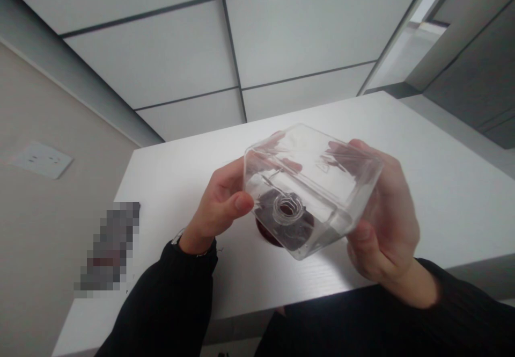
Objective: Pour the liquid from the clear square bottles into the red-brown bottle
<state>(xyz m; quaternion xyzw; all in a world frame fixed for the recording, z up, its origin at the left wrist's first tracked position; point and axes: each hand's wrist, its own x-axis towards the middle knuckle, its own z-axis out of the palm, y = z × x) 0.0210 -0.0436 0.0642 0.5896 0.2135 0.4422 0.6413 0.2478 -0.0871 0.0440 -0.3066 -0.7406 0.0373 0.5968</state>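
Both my hands hold up a clear square plastic bottle [317,180] above a white table [422,147]. The bottle's open threaded neck [287,209] points toward me. My left hand [219,201] grips its left side with the thumb on the near face. My right hand [386,223] wraps around its right side, fingers showing through the plastic. A dark red round thing [267,234], partly hidden behind the bottle, lies on the table under it.
A beige wall with a white socket plate [40,159] runs along the left of the table. A blurred-out patch [108,249] covers something near the table's left edge. Grey tiled floor with dark joints fills the background; a dark cabinet [475,62] stands at the right.
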